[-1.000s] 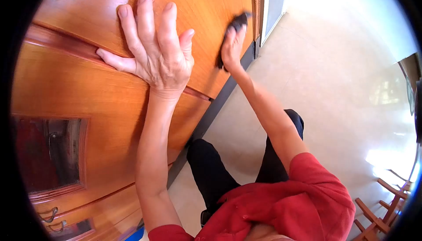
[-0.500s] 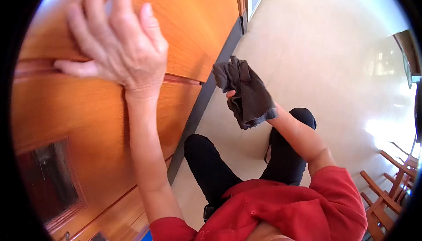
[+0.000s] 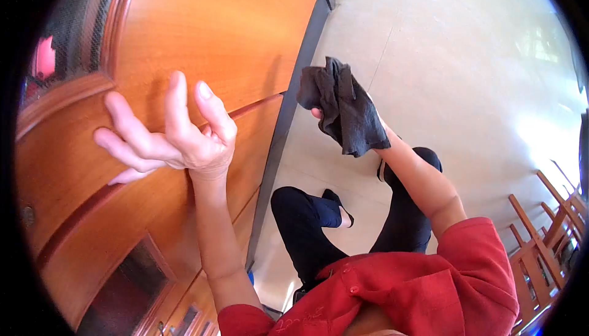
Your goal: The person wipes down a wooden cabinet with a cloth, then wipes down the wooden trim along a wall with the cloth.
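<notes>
Bright scene under wide-angle distortion, with black, curved borders.
White glare washes the glossy, pale floor (image 3: 442, 103) at right; soft shadows fall across the orange-brown, wooden cabinet (image 3: 221, 23), whose straight edges bow toward the margin.

Red short-sleeved shirt (image 3: 411, 274), small red buttons (image 3: 354, 289); dark trousers (image 3: 302, 222); low black shoe (image 3: 332, 198)

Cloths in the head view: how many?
1: a dark cloth, bunched in the right hand, seen against the pale floor. Its folds could hide a second piece; can't tell.
</notes>
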Available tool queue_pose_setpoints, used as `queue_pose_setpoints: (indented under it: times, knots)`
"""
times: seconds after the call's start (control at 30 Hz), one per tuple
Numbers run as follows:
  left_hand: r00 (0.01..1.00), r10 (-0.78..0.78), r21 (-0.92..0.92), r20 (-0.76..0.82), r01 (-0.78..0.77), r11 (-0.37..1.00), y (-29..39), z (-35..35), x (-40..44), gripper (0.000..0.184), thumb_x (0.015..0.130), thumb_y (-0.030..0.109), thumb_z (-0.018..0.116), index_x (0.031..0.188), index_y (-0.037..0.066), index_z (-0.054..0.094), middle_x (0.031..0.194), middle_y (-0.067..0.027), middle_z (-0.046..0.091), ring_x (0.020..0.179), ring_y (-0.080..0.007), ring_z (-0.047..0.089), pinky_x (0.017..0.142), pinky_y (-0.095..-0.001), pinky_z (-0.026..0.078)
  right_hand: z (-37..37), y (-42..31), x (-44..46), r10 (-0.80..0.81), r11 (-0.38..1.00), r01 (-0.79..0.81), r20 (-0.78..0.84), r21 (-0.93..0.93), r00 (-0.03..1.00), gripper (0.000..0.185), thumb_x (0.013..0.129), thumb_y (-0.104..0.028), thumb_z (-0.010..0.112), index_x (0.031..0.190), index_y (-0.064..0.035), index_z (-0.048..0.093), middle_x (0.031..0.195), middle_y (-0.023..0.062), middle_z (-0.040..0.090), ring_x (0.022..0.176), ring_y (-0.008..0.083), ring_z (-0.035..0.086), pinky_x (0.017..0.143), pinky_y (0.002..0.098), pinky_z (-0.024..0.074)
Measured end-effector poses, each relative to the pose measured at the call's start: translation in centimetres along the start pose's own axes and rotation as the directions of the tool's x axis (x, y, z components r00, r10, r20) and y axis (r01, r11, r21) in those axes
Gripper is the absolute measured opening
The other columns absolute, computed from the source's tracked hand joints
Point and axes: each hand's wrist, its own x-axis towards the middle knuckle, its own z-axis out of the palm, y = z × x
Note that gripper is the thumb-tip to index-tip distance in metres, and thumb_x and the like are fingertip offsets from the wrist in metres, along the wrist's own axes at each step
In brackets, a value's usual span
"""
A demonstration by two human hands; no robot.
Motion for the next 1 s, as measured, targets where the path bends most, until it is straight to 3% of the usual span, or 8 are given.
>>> queue_pose_setpoints:
  times: [0.37, 0.53, 0.67, 0.7, 0.77, 0.87, 0.93, 1.0]
  knots:
    - [0.949, -0.028, 0.159, 0.315, -0.024, 0.987, -0.6, 3.0, -2.3, 0.017, 0.085, 0.032, 0.048, 0.096, 0.027, 0.061, 0.127, 0.0028, 0.049, 0.130, -0.0324, 0.023, 0.091, -0.0662, -0.018, -2.3, 2.5, -3.7, 0.125, 0.978, -0.100, -0.130, 0.182, 0.984, 0.037, 0.092, -0.027, 0.044, 0.125, -0.0118, 0.046, 0.108, 0.0108, 0.057, 0.082, 0.0281, 0.062, 0.065, 0.0338, 0.0528]
    - [0.830, -0.025, 0.053, 0.557, -0.005, 0.999, -1.1, 7.4, 1.3, 0.024, 0.082, 0.026, 0.050, 0.104, 0.020, 0.059, 0.137, -0.0029, 0.038, 0.133, -0.0361, 0.012, 0.087, -0.0674, -0.020, 2.0, 1.4, -6.0, 0.112, 0.954, 0.048, -0.501, 0.296, 0.858, 0.033, 0.092, -0.033, 0.041, 0.110, -0.0090, 0.055, 0.100, 0.0111, 0.060, 0.082, 0.0258, 0.060, 0.071, 0.0399, 0.0508]
    - [0.580, -0.130, -0.073, 0.804, 0.313, 0.947, 1.2, -3.0, -1.3, 0.045, 0.074, 0.016, 0.058, 0.117, 0.009, 0.047, 0.142, -0.0152, 0.024, 0.134, -0.0362, 0.010, 0.088, -0.0725, -0.009, 3.2, 6.2, -17.8, -0.033, 0.920, 0.162, -0.342, 0.357, 0.939, 0.030, 0.091, -0.031, 0.043, 0.105, -0.0090, 0.057, 0.096, 0.0092, 0.061, 0.083, 0.0204, 0.059, 0.076, 0.0315, 0.0487]
    - [0.574, -0.085, -0.202, 0.814, 0.417, 0.886, 2.1, -3.4, -2.5, 0.047, 0.076, 0.016, 0.058, 0.119, 0.005, 0.043, 0.138, -0.0196, 0.027, 0.131, -0.0378, 0.016, 0.092, -0.0701, 0.002, 5.9, 4.5, -19.0, -0.054, 0.780, 0.208, -0.267, 0.591, 0.962, 0.030, 0.092, -0.031, 0.042, 0.107, -0.0082, 0.056, 0.097, 0.0082, 0.060, 0.086, 0.0189, 0.058, 0.078, 0.0300, 0.0479]
    - [0.117, 0.070, -0.134, 0.991, 0.932, 0.337, 5.4, -3.6, -7.7, 0.055, 0.076, 0.021, 0.058, 0.122, -0.002, 0.037, 0.126, -0.0259, 0.037, 0.117, -0.0381, 0.037, 0.097, -0.0453, 0.030, 5.4, 3.5, -19.9, -0.151, 0.892, 0.291, -0.376, 0.347, 0.914, 0.032, 0.092, -0.031, 0.042, 0.109, -0.0072, 0.055, 0.099, 0.0075, 0.060, 0.088, 0.0181, 0.058, 0.078, 0.0297, 0.0478]
    - [-0.197, 0.554, 0.057, 0.809, 0.964, 0.260, 11.3, -11.3, -0.9, 0.075, 0.072, 0.031, 0.066, 0.129, -0.002, 0.030, 0.130, -0.0237, 0.036, 0.124, -0.0312, 0.034, 0.102, -0.0396, 0.028, 8.8, 0.0, -21.8, -0.334, 0.903, 0.418, -0.452, 0.099, 0.827, 0.039, 0.092, -0.034, 0.041, 0.113, -0.0040, 0.054, 0.102, 0.0079, 0.060, 0.089, 0.0175, 0.059, 0.078, 0.0299, 0.0483]
    - [0.055, 0.688, -0.029, 0.724, 0.998, -0.050, 14.8, -13.6, -1.2, 0.076, 0.074, 0.026, 0.068, 0.130, -0.001, 0.026, 0.127, -0.0218, 0.039, 0.120, -0.0281, 0.038, 0.099, -0.0380, 0.032, 15.7, -4.1, -23.7, -0.332, 0.942, 0.224, -0.575, -0.251, 0.748, 0.043, 0.092, -0.036, 0.040, 0.114, -0.0019, 0.054, 0.103, 0.0097, 0.060, 0.090, 0.0185, 0.059, 0.079, 0.0302, 0.0483]
    - [0.063, 0.689, 0.128, 0.722, 0.966, -0.223, 15.6, -14.2, 5.6, 0.066, 0.076, 0.020, 0.067, 0.126, -0.003, 0.030, 0.116, -0.0173, 0.050, 0.108, -0.0235, 0.049, 0.091, -0.0340, 0.040, 19.4, -6.9, -23.7, -0.324, 0.945, 0.237, -0.558, -0.225, 0.763, 0.044, 0.092, -0.036, 0.037, 0.114, -0.0015, 0.054, 0.104, 0.0111, 0.059, 0.091, 0.0199, 0.058, 0.081, 0.0301, 0.0477]
